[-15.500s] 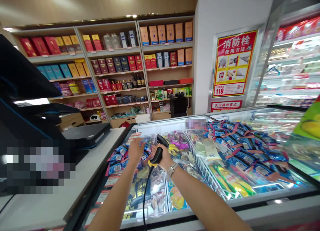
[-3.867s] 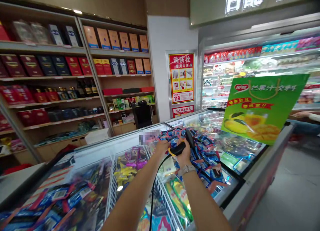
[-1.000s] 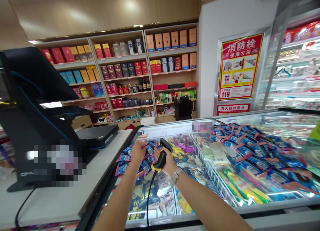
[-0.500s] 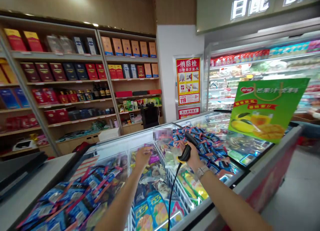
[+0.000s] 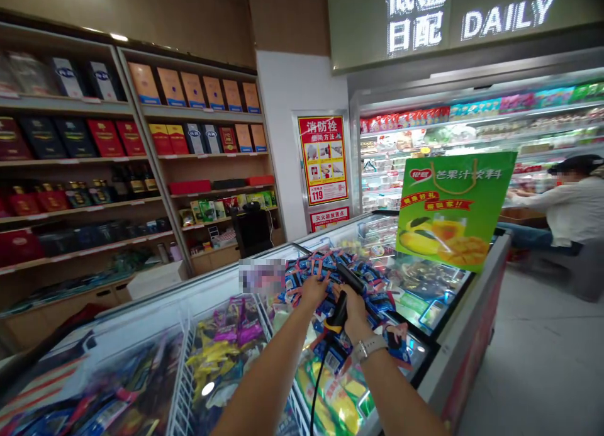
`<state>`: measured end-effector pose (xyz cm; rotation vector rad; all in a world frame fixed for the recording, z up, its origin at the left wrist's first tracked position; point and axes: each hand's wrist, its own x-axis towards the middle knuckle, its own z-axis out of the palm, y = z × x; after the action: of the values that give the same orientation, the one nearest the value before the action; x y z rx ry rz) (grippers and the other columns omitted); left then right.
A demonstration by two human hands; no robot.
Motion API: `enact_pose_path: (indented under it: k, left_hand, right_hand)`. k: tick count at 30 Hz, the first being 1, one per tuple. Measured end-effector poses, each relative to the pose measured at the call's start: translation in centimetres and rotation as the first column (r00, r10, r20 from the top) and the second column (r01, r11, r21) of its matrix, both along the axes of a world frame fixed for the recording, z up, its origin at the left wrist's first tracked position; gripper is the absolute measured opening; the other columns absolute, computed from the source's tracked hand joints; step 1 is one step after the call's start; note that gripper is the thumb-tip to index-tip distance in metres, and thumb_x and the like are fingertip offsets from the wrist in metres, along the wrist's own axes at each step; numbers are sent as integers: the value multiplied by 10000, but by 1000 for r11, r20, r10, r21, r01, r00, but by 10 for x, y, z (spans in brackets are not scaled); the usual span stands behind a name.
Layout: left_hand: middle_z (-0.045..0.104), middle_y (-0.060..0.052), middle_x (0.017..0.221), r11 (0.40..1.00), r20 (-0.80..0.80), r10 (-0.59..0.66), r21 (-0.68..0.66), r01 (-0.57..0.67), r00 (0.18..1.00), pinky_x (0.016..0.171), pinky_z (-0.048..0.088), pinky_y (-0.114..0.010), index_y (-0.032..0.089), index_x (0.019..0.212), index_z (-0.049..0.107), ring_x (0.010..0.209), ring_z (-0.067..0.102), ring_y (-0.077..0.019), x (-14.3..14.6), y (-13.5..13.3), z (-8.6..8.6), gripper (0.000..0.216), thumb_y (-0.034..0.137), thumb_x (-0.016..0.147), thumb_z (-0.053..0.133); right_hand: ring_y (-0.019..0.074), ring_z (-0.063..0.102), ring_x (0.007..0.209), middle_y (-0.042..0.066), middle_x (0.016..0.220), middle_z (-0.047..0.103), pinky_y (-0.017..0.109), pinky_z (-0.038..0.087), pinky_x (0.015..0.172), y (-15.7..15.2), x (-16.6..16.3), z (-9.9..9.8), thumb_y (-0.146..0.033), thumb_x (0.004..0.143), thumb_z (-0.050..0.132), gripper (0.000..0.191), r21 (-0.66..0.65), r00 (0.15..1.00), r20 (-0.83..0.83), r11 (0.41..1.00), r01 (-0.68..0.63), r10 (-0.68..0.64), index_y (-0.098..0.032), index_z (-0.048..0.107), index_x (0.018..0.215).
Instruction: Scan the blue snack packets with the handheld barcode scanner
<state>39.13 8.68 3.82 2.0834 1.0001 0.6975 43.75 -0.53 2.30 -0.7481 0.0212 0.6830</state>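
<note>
In the head view my right hand (image 5: 353, 316) is wrapped round a black and yellow handheld barcode scanner (image 5: 338, 311), its head tilted over the pile. A black cable hangs from its grip. Just to the left, my left hand (image 5: 313, 292) lies at the near side of the pile with its fingers stretched onto the packets; I see nothing held in it. Under and beyond both hands, blue and pink packets (image 5: 381, 292) lie heaped on the glass top of a chest freezer (image 5: 453, 360).
A green mango-drink bag (image 5: 448, 203) stands on the freezer's right end. Yellow and purple packages (image 5: 217, 341) lie inside, beside a white wire divider (image 5: 182, 373). Boxed-goods shelves (image 5: 202, 112) stand behind. At right, a person (image 5: 573, 203) bends by the lit refrigerated shelves (image 5: 476, 131).
My view has turned right. My left hand has moved right, from over the freezer's middle section to the packet pile beside my right hand. My right hand still holds the scanner.
</note>
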Motion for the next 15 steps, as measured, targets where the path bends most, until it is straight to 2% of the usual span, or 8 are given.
enact_pose_path:
  k: [3, 7, 10, 12, 15]
  left_hand:
    - [686, -35, 652, 999, -23, -33, -25, 32, 999, 639, 463, -246, 156, 635, 683, 729, 651, -188, 3, 5, -4, 191, 295, 748, 617]
    - [657, -28, 584, 976, 234, 107, -211, -57, 966, 576, 459, -244, 153, 616, 675, 618, 627, -168, -33, 12, -6, 144, 279, 685, 667]
    - [656, -38, 570, 927, 413, 219, -370, -57, 884, 595, 485, -271, 134, 643, 683, 603, 631, -178, -88, 20, -2, 153, 284, 632, 710]
    - [670, -44, 595, 910, 518, 276, -413, -46, 810, 643, 508, -297, 129, 638, 685, 642, 644, -191, -133, 27, 0, 152, 266, 593, 733]
    - [672, -37, 609, 885, 585, 392, -450, -117, 710, 693, 524, -318, 133, 589, 675, 657, 635, -182, -207, 35, -4, 122, 218, 542, 750]
  right_hand:
    - [203, 697, 801, 53, 698, 719, 258, 558, 737, -2, 0, 1, -149, 653, 612, 45, 15, 1000, 16, 1000, -1, 1, -165, 623, 694]
    - [211, 688, 839, 70, 806, 727, 259, 557, 633, -10, -3, 7, -196, 649, 644, 117, -31, 996, 57, 997, -71, 73, -166, 626, 761]
    - [198, 684, 753, 50, 786, 717, 244, 523, 519, -13, -19, 16, -218, 624, 668, 185, -1, 991, 61, 993, -117, 116, -178, 600, 791]
    - [165, 647, 581, 28, 697, 694, 229, 474, 442, -9, -40, 24, -242, 607, 676, 205, 31, 981, 115, 986, -163, 159, -180, 577, 776]
    - [105, 489, 364, -10, 517, 600, 217, 369, 346, 3, -87, 32, -256, 594, 669, 178, -5, 908, 250, 938, -346, 336, -167, 554, 697]
